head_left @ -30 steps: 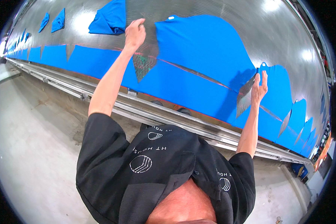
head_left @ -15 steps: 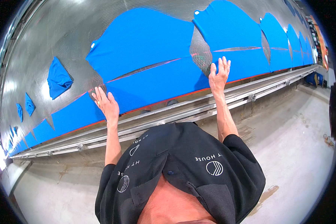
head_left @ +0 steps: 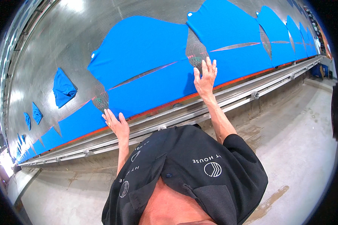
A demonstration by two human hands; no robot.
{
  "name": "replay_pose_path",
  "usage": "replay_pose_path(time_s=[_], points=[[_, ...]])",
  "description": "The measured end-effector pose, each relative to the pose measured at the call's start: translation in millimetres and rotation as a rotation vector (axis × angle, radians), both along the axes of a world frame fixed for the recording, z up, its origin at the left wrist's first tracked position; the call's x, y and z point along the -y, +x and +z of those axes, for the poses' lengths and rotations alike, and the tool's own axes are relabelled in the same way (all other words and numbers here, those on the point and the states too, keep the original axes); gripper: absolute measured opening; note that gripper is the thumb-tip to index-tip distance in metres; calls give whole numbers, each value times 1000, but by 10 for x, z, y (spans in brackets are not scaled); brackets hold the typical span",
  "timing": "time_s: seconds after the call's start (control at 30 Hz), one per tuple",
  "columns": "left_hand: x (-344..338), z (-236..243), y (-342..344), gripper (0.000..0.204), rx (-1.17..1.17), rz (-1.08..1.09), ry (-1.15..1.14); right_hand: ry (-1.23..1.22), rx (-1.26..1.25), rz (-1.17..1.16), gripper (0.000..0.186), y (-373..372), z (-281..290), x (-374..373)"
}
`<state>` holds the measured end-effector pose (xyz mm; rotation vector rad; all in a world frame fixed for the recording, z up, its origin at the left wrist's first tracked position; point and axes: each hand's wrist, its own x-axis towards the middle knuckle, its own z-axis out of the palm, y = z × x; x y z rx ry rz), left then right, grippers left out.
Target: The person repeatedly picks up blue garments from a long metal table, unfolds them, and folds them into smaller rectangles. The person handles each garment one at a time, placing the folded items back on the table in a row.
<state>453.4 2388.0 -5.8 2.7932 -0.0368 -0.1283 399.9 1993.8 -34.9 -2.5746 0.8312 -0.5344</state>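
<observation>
Blue fabric panels (head_left: 142,45) lie flat in a row on a grey table (head_left: 37,71), with a long blue strip of fabric (head_left: 154,90) along the near edge. My left hand (head_left: 118,125) is open over the near strip, close to the table's edge, fingers extended beside a bare, narrow gap. Further right, my right hand (head_left: 205,79) is also open, fingers spread over the same strip at the near end of another gap. Both palms face down. Whether they press on the cloth or hover just above it, I cannot tell.
A folded blue fabric piece (head_left: 64,89) and smaller blue scraps (head_left: 36,113) lie to the left. A metal rail (head_left: 169,117) runs along the table's near side, below an orange-red edge. More blue panels (head_left: 272,26) continue to the far right. The concrete floor (head_left: 289,150) shows below.
My left hand has drawn toward the near edge and a little right. My right hand has shifted slightly left, nearer the gap. Both stay open. The view has turned slightly.
</observation>
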Motion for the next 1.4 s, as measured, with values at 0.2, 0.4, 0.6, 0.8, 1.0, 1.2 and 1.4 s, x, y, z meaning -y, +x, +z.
replay_pose_path(time_s=[0.2,0.4,0.6,0.8,1.0,1.2,1.4], points=[[21,4,-237,63,-19,-23,-7,-4,-24,38,54,74,-25,-109],[27,-27,-262,61,30,-47,-16,10,-28,60,55,99,-8,-146],[56,-14,-261,59,40,-26,-6,-8,-51,66,55,76,-21,-128],[68,4,-260,58,53,-14,-7,-20,-36,66,51,98,-21,-74],[75,2,-258,58,66,-11,4,-31,-33,50,48,164,18,48],[75,-1,-254,59,65,-14,4,-186,-120,122,51,290,5,-189],[79,20,-254,60,41,-3,13,-163,55,98,38,430,4,-262]])
